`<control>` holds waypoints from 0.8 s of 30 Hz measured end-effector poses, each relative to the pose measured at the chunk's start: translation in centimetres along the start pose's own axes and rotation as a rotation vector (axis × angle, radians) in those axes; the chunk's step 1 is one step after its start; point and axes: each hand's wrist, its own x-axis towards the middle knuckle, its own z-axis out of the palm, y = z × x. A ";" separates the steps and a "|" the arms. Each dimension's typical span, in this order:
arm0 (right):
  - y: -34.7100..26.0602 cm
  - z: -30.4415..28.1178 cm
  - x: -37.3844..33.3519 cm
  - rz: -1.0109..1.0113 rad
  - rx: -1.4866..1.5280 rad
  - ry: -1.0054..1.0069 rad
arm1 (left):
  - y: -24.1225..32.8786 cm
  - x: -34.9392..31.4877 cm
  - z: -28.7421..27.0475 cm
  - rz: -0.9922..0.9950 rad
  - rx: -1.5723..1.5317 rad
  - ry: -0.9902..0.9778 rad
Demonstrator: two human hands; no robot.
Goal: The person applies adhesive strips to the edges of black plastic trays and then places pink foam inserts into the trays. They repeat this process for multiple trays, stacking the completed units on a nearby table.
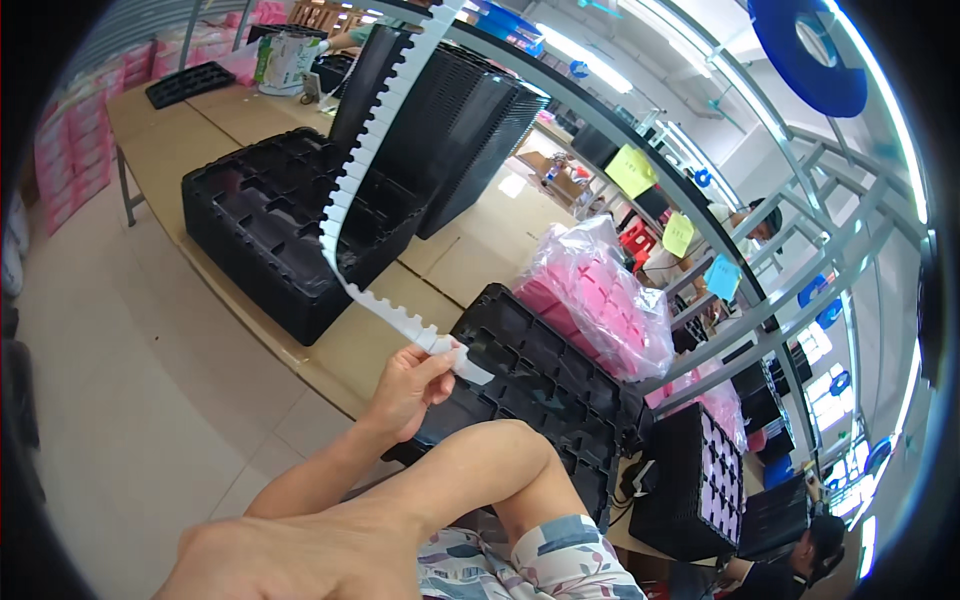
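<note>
My left hand (412, 388) pinches the lower end of a long white strip (400, 318) between thumb and fingers. Small notches run along the strip's edge, and it rises in a curve past the top of the picture. My right arm is bent sharply across in front of me. Its hand (280, 565) looms large at the lower left, close up, with the fingers out of sight. Just beyond my left hand lies a black compartment tray (540, 385) on the table. A deeper stack of black trays (300, 215) stands farther left, beside the strip.
A tall stack of black trays (470, 130) stands at the back. Pink trays in clear plastic (600, 300) sit to the right, near a black stack with pink pieces (690, 480). A grey metal frame (770, 345) crosses the right side. Other people work farther off.
</note>
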 end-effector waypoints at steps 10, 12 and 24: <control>5.5 -4.4 -1.1 0.113 -0.611 -0.085 | -0.1 0.2 -0.5 0.022 -0.023 -0.058; 3.4 -3.8 -2.2 0.426 -0.869 -0.051 | -0.4 0.4 -0.7 0.043 -0.037 -0.091; -4.8 -1.3 -21.0 0.101 -1.000 1.448 | 3.7 1.7 -0.5 0.078 -0.007 -0.167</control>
